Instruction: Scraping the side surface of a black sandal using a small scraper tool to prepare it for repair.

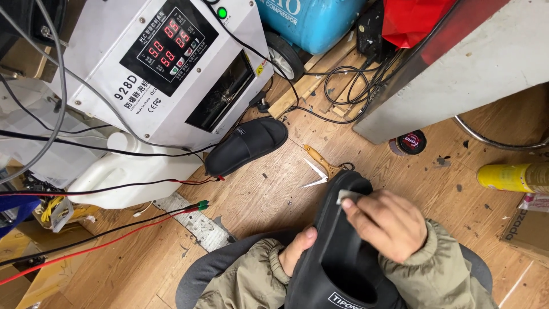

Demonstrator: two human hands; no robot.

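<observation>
At the far left, black, grey and red cables point(86, 237) run across the wooden floor point(269, 194). Behind them stands a white machine point(103, 63) with a black display panel and a green lamp. A white plastic jug point(128, 171) lies on its side below the machine, touching its lower edge.

A loose black slipper point(247, 144) lies on the floor just right of the jug, sole up, well apart from both hands. A blue tank point(311, 20) with a small wheel stands behind it at the top.

The left hand point(296, 252) is closed on the left edge of a second black slipper point(337, 257), thumb on top. This slipper is held at bottom centre of the view, above the person's lap, toe pointing away.

Scissors point(320, 166) with open blades and orange handles lie on the floor just beyond the slipper's toe.

The right hand point(386, 223) rests on the slipper's upper right side. Its fingertips are pinched on a small grey piece point(347, 197), pressed against the slipper near the toe.

Further right, a small round tin point(409, 143) stands beside a grey panel point(457, 80). A yellow spray can point(512, 176) lies at the right edge.
</observation>
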